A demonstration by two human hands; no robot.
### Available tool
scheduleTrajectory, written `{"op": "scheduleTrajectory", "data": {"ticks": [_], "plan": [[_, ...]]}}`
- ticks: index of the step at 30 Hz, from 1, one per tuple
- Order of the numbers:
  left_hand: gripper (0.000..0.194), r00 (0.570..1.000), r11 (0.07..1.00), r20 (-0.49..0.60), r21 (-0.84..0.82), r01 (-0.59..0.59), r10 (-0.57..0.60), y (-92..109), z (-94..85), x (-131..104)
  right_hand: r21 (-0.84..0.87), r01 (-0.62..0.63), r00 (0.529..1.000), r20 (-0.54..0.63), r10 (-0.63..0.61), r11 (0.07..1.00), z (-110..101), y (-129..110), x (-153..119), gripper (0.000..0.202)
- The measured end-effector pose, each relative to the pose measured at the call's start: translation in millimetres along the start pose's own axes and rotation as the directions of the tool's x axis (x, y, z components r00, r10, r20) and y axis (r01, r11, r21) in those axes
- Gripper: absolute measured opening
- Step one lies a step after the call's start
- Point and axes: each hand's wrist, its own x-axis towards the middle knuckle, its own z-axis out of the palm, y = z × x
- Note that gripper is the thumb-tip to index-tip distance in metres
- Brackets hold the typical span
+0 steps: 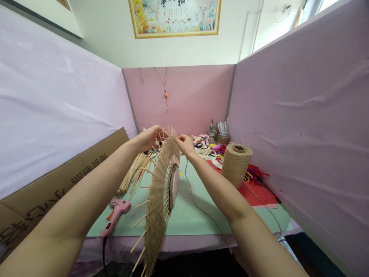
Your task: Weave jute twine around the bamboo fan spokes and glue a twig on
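Observation:
A round woven piece [158,207] of brown twine on thin wooden sticks stands on edge, tilted, over the table. Stick ends jut out along its left side, and a pale disc [174,184] with a dark rim sits at its centre. At the top left edge my left hand [152,137] has its fingers behind the sticks, partly hidden. My right hand [185,145] pinches the woven band at its top right edge. From near this hand a strand of twine [198,207] hangs across the table and down over its front edge.
On the right stands a large twine spool [236,164] on red sheets [259,192]. A pink glue gun [116,216] and bundled sticks [134,173] lie left, beside a cardboard sheet [66,184]. Pots and coloured craft bits stand at the back right.

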Motion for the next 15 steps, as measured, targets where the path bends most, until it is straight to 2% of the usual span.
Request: {"op": "scheduleTrajectory", "data": {"ticks": [3,6,11,15], "plan": [[0.035,1.000,1.000,-0.017,-0.001,0.027,-0.027,3,-8.7,-2,-0.033,0.045,0.999,-0.003,-0.045,0.998,-10,-7,9,0.019],[0.051,0.999,0.999,-0.011,0.010,0.039,-0.039,4,-15.7,-3,-0.095,0.093,0.995,0.056,-0.088,0.991,-23,-11,18,0.020],[0.045,0.997,0.998,-0.064,0.048,-0.029,0.032,1,-8.1,-5,-0.137,0.111,0.987,0.130,-0.094,0.984,-37,-16,36,0.017],[0.041,0.989,0.991,-0.091,0.081,-0.106,0.113,-6,-1.0,-4,-0.172,0.133,0.983,0.152,-0.107,0.976,-36,-25,52,0.015]]}}
